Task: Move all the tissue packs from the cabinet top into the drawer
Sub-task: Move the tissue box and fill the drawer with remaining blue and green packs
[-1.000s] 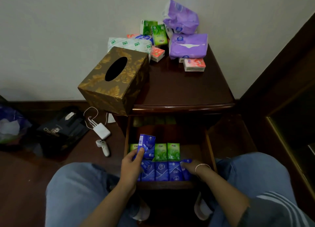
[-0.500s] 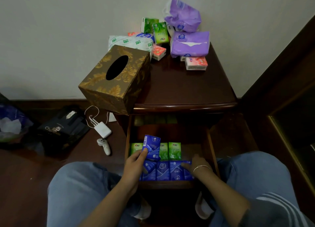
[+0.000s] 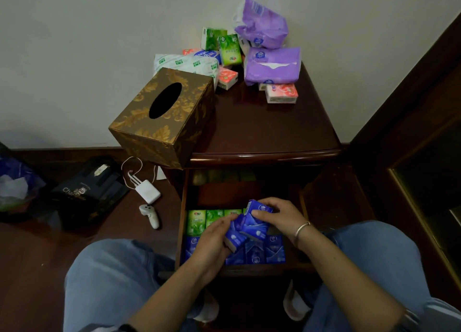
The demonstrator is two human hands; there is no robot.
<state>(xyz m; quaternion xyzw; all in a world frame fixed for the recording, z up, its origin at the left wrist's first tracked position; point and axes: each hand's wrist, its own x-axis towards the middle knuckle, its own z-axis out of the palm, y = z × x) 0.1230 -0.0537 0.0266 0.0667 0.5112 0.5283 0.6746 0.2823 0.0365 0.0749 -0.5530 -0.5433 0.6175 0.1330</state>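
Fingers (image 3: 259, 215) of the right hand (image 3: 279, 219) curl over the top of a blue tissue pack (image 3: 257, 219), thumb pressed on its front; pack is tilted, raised above the drawer rows. Left hand (image 3: 212, 244) grips a second blue pack (image 3: 233, 239) from the side, fingers wrapped round it, touching the first pack. Both hands sit over the open drawer (image 3: 183, 199) w/ a silver bangle (image 3: 301, 230) on the right wrist.

Under the hands: a front row of blue packs (image 3: 274, 251) standing upright, and behind it a row of green packs (image 3: 199, 219), left side visible, rest hidden by the hands.

Cabinet top (image 3: 262, 129) above: gold-patterned tissue box (image 3: 164, 117) at front left, overhanging the edge. At the back by the wall: two purple soft packs (image 3: 272, 67), one stacked on the other; two green pocket packs (image 3: 229, 49) leaning upright; a white-green soft pack (image 3: 184, 64); pink pocket packs (image 3: 282, 93), one near the right, one beside the box.

Floor at left: white charger (image 3: 148, 194) w/ cable, a small white controller (image 3: 151, 215), a dark bag (image 3: 84, 194). Knees in blue jeans (image 3: 112, 269) on either side of the drawer.
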